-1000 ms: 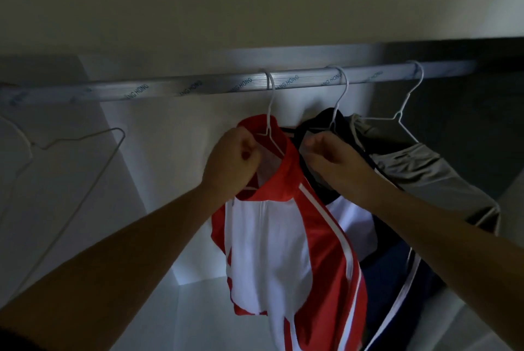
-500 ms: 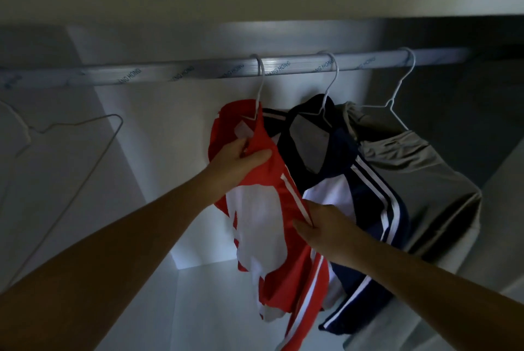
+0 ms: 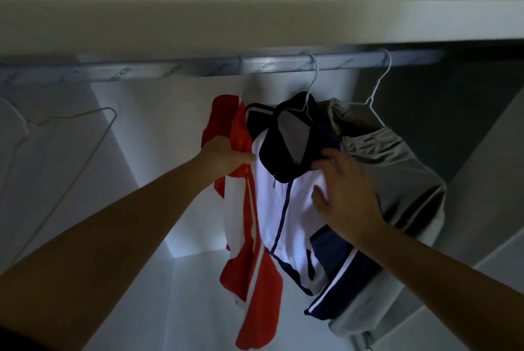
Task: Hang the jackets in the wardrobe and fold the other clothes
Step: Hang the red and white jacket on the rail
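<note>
Hung on rail [image 3: 170, 72], mid-frame: red jacket [image 3: 255, 316], navy jacket [image 3: 295, 209], grey jacket [image 3: 397, 169]. My left hand [image 3: 226, 156] grips red jacket; right hand [image 3: 346, 200] flat, fingers spread, on navy jacket. Folding: I judge pending.

Three jackets hang side by side from the rail [image 3: 198, 70], which runs under a shelf [image 3: 255, 24]. The left jacket [image 3: 255, 279] touches the middle jacket [image 3: 295, 209]; the right jacket [image 3: 397, 169] sits partly behind it. Far left (well apart from them) is an empty hanger [image 3: 85, 152]. The left hand [image 3: 226, 156] grips the left jacket, and the right hand [image 3: 346, 194] rests on the middle jacket.
</note>
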### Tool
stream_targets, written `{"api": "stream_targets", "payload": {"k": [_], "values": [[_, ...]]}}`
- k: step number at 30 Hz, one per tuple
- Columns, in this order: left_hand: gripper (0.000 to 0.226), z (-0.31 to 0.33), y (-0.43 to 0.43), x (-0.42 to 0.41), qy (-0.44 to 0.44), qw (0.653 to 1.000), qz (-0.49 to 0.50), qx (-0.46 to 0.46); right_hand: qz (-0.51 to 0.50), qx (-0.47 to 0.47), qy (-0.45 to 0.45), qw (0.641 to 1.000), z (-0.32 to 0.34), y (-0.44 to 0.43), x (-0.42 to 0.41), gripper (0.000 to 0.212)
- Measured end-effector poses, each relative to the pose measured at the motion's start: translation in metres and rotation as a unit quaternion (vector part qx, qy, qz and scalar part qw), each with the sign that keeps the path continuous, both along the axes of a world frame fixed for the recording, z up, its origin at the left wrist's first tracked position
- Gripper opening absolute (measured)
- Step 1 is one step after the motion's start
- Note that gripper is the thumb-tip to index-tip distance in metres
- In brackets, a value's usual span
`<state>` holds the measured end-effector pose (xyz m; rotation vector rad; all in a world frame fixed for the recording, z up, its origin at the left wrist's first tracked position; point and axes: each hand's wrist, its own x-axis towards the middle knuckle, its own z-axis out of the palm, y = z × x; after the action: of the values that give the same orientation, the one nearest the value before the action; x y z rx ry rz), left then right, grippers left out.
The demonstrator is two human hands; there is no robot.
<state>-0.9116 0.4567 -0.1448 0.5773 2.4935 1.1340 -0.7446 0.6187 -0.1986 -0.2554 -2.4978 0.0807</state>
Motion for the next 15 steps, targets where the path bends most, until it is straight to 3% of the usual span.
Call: {"api": "stream_targets", "payload": {"k": [2, 4, 5, 7, 11, 15], "values": [[0.049, 0.002, -0.001, 0.004, -0.028, 0.999, 0.022, 0.001, -0.099, -0.061, -0.032, 0.993, 0.011, 0.013, -0.002, 0.048], [0.044, 0.004, -0.001, 0.006, -0.040, 0.999, 0.032, 0.001, -0.148, -0.165, -0.128, 0.967, 0.015, 0.021, -0.005, 0.036], [0.037, 0.005, -0.001, 0.008, -0.036, 0.999, 0.038, 0.002, -0.157, -0.168, -0.171, 0.958, 0.014, 0.024, -0.005, 0.030], [0.036, 0.008, -0.003, 0.017, -0.011, 0.998, 0.056, -0.010, -0.144, -0.141, -0.194, 0.960, 0.009, 0.024, -0.004, 0.038], [0.070, -0.002, -0.011, 0.035, 0.097, 0.993, 0.067, -0.001, -0.111, -0.184, -0.220, 0.952, 0.010, 0.010, 0.001, 0.029], [0.098, -0.018, -0.022, 0.071, 0.211, 0.974, 0.075, -0.020, -0.064, -0.283, -0.198, 0.936, 0.012, -0.016, 0.032, 0.039]]}}
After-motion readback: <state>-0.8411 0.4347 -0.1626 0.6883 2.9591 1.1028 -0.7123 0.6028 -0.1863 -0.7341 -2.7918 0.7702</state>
